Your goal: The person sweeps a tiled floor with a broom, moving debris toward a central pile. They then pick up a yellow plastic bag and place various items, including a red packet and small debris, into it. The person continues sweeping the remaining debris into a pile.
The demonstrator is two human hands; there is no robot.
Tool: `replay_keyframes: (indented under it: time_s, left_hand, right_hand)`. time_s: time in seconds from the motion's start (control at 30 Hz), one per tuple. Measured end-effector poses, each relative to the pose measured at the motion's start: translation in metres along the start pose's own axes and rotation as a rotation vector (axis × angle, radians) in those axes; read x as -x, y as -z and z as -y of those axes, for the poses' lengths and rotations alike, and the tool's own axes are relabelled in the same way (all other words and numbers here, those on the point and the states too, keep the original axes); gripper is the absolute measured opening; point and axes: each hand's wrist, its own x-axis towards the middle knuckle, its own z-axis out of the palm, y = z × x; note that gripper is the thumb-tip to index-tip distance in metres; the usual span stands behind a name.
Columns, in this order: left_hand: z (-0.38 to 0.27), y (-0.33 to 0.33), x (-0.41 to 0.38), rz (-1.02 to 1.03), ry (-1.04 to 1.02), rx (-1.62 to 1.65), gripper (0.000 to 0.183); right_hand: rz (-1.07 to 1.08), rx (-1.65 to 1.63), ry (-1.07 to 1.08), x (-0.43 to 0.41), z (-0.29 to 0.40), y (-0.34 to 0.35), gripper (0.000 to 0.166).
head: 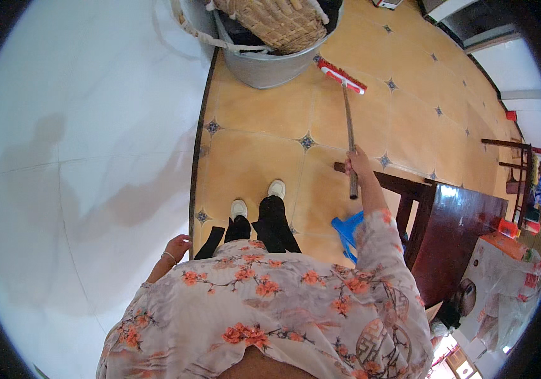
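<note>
My right hand (359,163) is closed around the brown handle of a push broom (349,113). Its red-and-white head (344,78) with red bristles is at the far end, over the tiled floor (261,161) and close to a large metal tub (270,71). A short end of the handle sticks out below my fist. My left hand (178,248), with a bracelet at the wrist, hangs beside the white wall (85,189). Nothing shows in it, and its fingers are loosely bent and slightly apart.
A woven basket (284,23) rests in the tub against the wall. Right of my feet are a blue plastic stool (348,232), partly behind my arm, and dark wooden furniture (460,227). Further right, a plastic-covered surface (503,289) holds items. A wooden chair (519,166) stands beyond.
</note>
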Motion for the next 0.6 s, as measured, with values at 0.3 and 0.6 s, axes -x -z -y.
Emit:
replay_keyframes:
  time_s: [0.3, 0.6]
  left_hand:
    - [0.047, -0.022, -0.007, -0.034, -0.072, -0.038, 0.028]
    - [0.037, -0.017, -0.009, -0.057, -0.034, 0.084, 0.029]
  right_hand:
    - [0.211, 0.332, -0.243, 0.128, -0.102, -0.055, 0.053]
    - [0.338, 0.246, -0.391, 0.244, 0.008, -0.066, 0.05]
